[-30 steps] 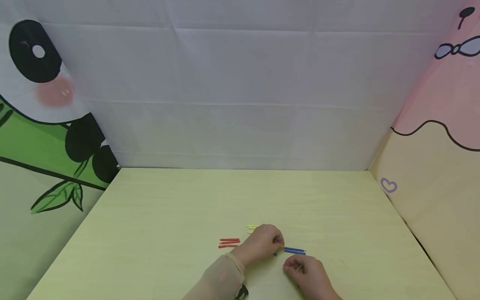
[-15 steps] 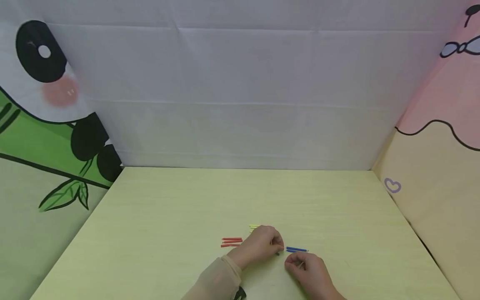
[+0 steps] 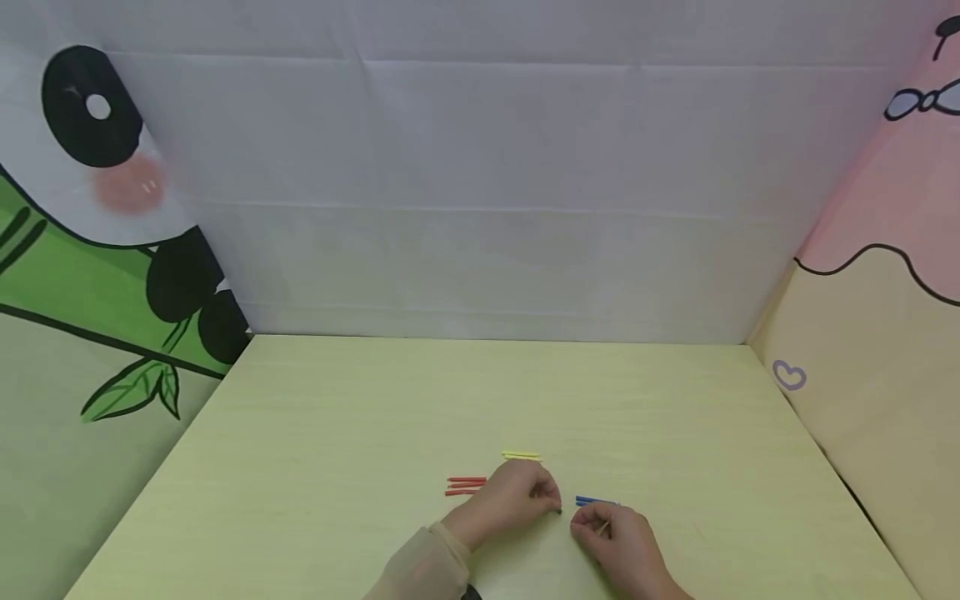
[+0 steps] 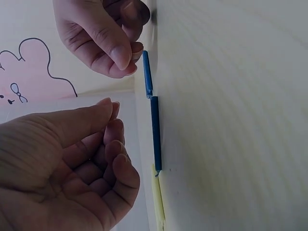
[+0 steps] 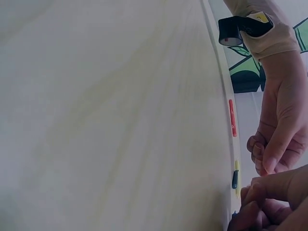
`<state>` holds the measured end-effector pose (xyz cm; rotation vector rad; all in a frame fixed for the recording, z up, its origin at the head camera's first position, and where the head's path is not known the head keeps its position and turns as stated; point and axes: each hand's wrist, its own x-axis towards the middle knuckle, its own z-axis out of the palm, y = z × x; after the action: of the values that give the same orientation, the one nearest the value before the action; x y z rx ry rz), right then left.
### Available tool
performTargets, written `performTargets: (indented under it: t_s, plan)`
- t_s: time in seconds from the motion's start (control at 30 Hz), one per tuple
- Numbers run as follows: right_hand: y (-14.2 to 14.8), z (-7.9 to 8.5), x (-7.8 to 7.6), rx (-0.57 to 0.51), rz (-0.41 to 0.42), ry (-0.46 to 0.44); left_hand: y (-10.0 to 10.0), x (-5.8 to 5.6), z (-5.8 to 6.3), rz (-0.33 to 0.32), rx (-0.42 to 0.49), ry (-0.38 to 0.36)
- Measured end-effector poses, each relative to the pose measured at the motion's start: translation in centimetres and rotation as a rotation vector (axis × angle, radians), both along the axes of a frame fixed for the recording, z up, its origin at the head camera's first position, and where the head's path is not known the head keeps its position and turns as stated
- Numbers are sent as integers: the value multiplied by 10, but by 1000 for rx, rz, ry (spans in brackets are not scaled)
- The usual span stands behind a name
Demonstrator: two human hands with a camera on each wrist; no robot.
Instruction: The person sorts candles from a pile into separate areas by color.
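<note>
My left hand (image 3: 513, 498) hovers over the table, thumb tip meeting the forefinger and the other fingers curled. Nothing shows between its fingertips in the left wrist view. Under them lies a thin dark blue stick (image 4: 156, 134), like a small candle or crayon; in the head view only its end shows. My right hand (image 3: 621, 543) stays to the right, thumb and forefinger together, with nothing visible in the pinch. Just beyond it lie blue sticks (image 3: 592, 500), partly covered by that hand. Yellow sticks (image 3: 521, 456) lie behind my left hand, red sticks (image 3: 465, 485) to its left.
The pale wooden table (image 3: 337, 433) ends at a white cloth wall (image 3: 480, 192) behind. Side panels bear a panda drawing (image 3: 90, 108) on the left and a pink figure (image 3: 885, 200) on the right. A black strap (image 5: 245, 28) circles my left wrist.
My left hand has drawn slightly left and toward me, uncovering more of the yellow sticks. The right hand has barely moved. The whole head view has shifted a little.
</note>
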<state>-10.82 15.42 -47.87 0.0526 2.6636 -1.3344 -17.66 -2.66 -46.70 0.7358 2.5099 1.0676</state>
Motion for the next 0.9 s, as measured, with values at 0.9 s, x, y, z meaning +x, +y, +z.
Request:
performTargets:
  t_s: [0.9]
  plan:
    - [-10,-6,-10,59,-67,29,-25,11,-19,-4,50,43]
